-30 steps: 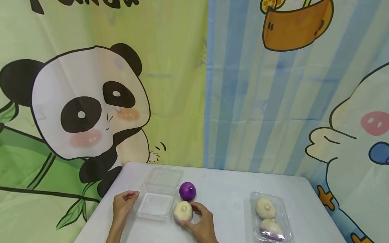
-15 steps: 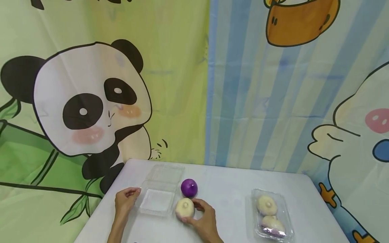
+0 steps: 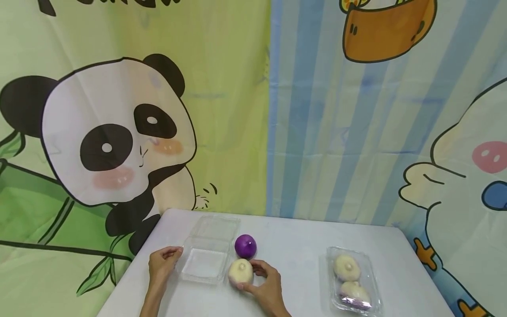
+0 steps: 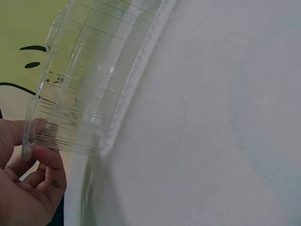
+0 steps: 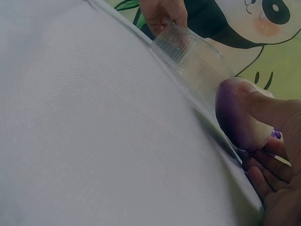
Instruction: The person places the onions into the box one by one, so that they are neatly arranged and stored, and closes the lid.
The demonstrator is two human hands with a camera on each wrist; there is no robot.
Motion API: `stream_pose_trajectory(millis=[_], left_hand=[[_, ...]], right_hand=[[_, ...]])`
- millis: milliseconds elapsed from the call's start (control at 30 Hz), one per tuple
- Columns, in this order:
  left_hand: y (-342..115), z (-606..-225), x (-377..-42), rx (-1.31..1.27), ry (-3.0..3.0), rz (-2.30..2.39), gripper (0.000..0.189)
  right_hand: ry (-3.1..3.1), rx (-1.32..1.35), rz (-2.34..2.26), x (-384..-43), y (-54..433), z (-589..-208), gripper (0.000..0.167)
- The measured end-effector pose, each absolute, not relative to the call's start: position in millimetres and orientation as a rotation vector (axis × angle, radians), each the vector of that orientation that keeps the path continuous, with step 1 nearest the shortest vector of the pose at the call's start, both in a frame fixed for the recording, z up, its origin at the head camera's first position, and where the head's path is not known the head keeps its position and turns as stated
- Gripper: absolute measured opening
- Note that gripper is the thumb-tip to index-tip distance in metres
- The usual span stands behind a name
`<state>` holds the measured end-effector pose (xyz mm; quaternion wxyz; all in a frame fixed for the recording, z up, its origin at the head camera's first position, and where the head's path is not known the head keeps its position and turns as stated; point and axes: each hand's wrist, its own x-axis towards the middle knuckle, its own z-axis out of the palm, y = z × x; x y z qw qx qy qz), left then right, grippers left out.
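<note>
A clear plastic clamshell box lies opened out on the white table, its lid folded to the back. My left hand pinches the left rim of the box between thumb and fingers, as the left wrist view shows. Just right of the box, my right hand grips a turnip, cream on top with a small nub and purple below. In the right wrist view, the thumb lies across the turnip's side and the fingers reach under it. A shiny purple ball-shaped thing sits right behind the turnip.
At the right of the white table stands a closed clear box with two cream-and-purple turnips inside. A printed curtain with a panda hangs behind the table's far edge.
The whole head view shifts slightly. Both hands keep their places at the box and the turnip, with no other visible movement.
</note>
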<state>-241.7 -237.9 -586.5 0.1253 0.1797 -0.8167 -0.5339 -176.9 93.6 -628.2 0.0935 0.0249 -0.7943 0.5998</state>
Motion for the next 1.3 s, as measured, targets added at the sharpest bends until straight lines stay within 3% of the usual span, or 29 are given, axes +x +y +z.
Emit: stream_pose_trajectory(millis=[800, 1300], left_hand=[[-236.0, -587.7, -241.5, 0.492, -2.363, -1.577, 0.025], [-236.5, -588.3, -241.4, 0.478, -2.356, -1.581, 0.023]], right_hand=[[-2.260, 0.107, 1.833, -176.7, 92.2, -627.5, 0.065], [-2.254, 0.095, 1.879, -175.8, 94.7, -626.5, 0.071]])
